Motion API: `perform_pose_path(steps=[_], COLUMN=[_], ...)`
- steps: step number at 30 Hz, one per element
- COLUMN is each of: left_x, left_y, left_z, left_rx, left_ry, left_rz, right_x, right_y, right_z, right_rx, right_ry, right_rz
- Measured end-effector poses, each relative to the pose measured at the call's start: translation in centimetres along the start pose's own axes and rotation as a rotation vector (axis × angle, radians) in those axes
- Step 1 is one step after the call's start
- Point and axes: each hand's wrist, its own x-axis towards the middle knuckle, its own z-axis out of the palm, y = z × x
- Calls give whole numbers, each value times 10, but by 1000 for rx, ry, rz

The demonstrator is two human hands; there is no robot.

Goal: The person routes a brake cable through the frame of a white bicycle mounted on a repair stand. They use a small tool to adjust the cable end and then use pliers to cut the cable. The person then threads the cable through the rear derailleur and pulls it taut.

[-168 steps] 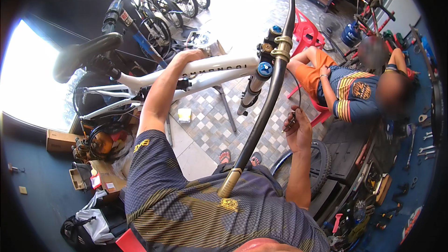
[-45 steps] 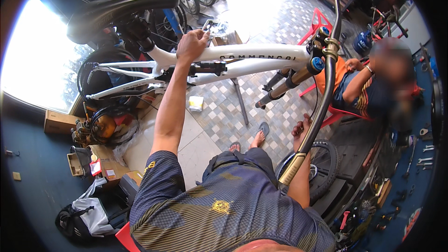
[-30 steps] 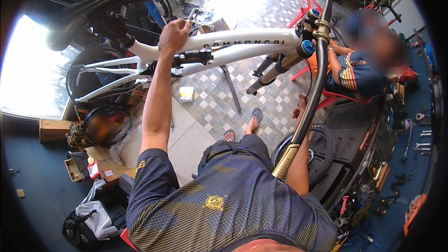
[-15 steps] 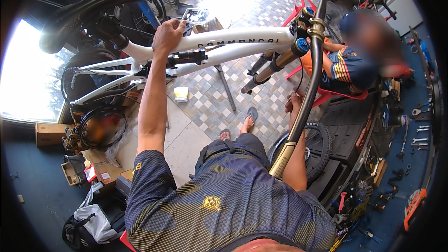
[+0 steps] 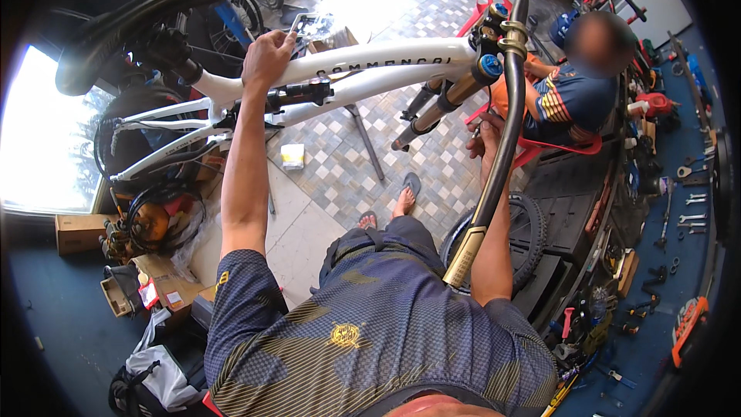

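A white bicycle frame [image 5: 378,59] stretches across in front of me, with a black saddle [image 5: 147,19] at its left end. My left hand [image 5: 266,59] is wrapped round the top tube near the seat post. At the right, a black handlebar [image 5: 511,123] runs toward me, ending in a gold section. Behind it my right hand [image 5: 484,139] has its fingers pinched together, apparently on a thin black cable [image 5: 490,96] hanging by the fork; the bar hides part of this hand. The bronze fork [image 5: 446,104] carries blue caps. A black rear shock [image 5: 301,95] sits below the top tube.
A person [image 5: 575,104] sits on a red chair [image 5: 532,150] beyond the handlebar. Tools hang on a dark blue panel [image 5: 656,262] at the right. A tyred wheel [image 5: 532,239] stands below the bar. Boxes [image 5: 81,233] lie at the left, a small white packet [image 5: 292,156] on the floor.
My right hand has risen along the cable toward the fork, still pinched. My left hand stays on the top tube. The seated person's head has lifted and turned.
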Motion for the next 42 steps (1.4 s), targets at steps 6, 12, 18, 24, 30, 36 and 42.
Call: perform_pose_path(steps=[6, 12, 18, 24, 30, 36, 42], left_x=[3, 4, 4, 7, -2, -75, -231], left_y=[-6, -6, -4, -15, -7, 6, -31], left_z=[0, 2, 1, 4, 6, 15, 101], left_rx=[-35, -9, -34, -38, -46, -194, -421], left_ry=[-3, 25, -19, -2, 155, 709, 343], left_rz=[8, 34, 3, 45, 125, 543, -73], right_x=[5, -11, -39, -49, -49, -50, -48], right_y=[4, 15, 31, 37, 37, 37, 33], right_z=[18, 23, 29, 28, 16, 13, 13], right_rx=[-91, -149, -199, -151, -100, -90, -84], right_ry=[-32, -80, -147, -135, -89, -57, -45], right_rz=[-75, 40, 135, 131, 109, 134, 126])
